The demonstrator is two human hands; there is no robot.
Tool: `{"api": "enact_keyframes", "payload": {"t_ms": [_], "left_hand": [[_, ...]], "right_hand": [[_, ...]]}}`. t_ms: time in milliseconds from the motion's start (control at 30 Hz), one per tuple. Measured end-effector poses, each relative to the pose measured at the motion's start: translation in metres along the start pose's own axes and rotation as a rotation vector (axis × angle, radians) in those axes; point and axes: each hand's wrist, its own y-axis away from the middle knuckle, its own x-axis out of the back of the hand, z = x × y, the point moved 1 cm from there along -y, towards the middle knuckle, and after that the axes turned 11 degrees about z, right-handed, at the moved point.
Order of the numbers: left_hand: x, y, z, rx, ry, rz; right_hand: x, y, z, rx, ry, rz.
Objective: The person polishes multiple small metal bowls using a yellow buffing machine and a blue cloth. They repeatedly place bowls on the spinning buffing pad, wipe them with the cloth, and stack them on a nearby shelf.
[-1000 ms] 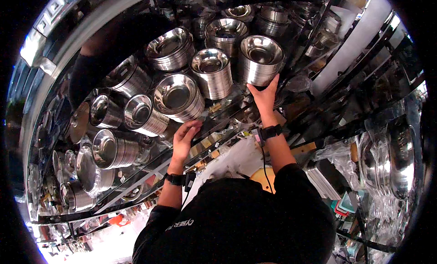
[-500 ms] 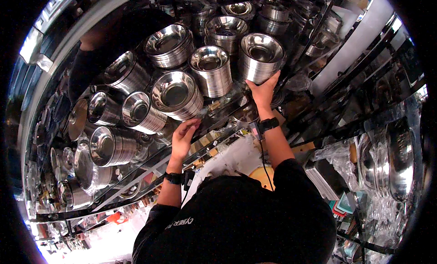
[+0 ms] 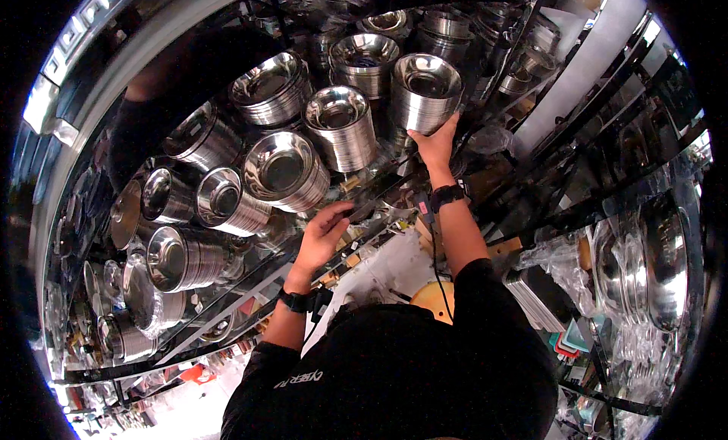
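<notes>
My right hand (image 3: 436,146) is against the near lower side of a stack of shiny steel bowls (image 3: 425,110), thumb at the left and fingers curving round the right. Much of those fingers is hidden behind the stack. My left hand (image 3: 322,235) is by the shelf's front edge, its fingers loosely bent and the thumb apart from them, with nothing visible in it. Beyond it stands a wider stack of steel bowls (image 3: 284,167). Between the two hands, farther back, is another upright stack of bowls (image 3: 341,133).
More bowl stacks (image 3: 269,87) crowd the shelf behind and to the left, some tilted (image 3: 182,258). A metal shelf edge (image 3: 227,311) runs in front of them. At right, plastic-wrapped steel pans (image 3: 660,262) stand upright near teal and red trays (image 3: 572,338). A yellow round thing (image 3: 434,300) lies below.
The stack at my right hand has shifted slightly back relative to its neighbours, the hand moving with it. My left hand has moved rightward along the shelf edge, its fingers less pinched.
</notes>
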Motion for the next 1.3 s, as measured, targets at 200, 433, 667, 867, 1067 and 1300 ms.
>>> {"api": "enact_keyframes", "payload": {"t_ms": [200,433,667,867,1067,1300], "left_hand": [[0.007,0.005,-0.013,-0.015,0.065,0.021],[0.013,0.011,-0.014,-0.001,0.037,0.026],[0.015,0.013,-0.016,0.035,0.086,0.038],[0.019,0.011,-0.018,0.051,0.024,0.038],[0.018,0.01,-0.02,0.005,0.071,0.096],[0.022,0.012,-0.023,0.051,0.105,0.08]], "right_hand": [[-0.007,-0.012,0.009,-0.001,-0.015,-0.009],[-0.009,-0.036,0.027,-0.042,0.014,-0.064],[-0.023,-0.019,0.02,-0.092,0.095,0.039],[-0.038,-0.024,-0.025,-0.449,0.022,0.049],[-0.048,-0.034,-0.021,-0.37,0.194,0.179],[-0.059,-0.051,-0.006,-0.362,0.142,0.211]]}}
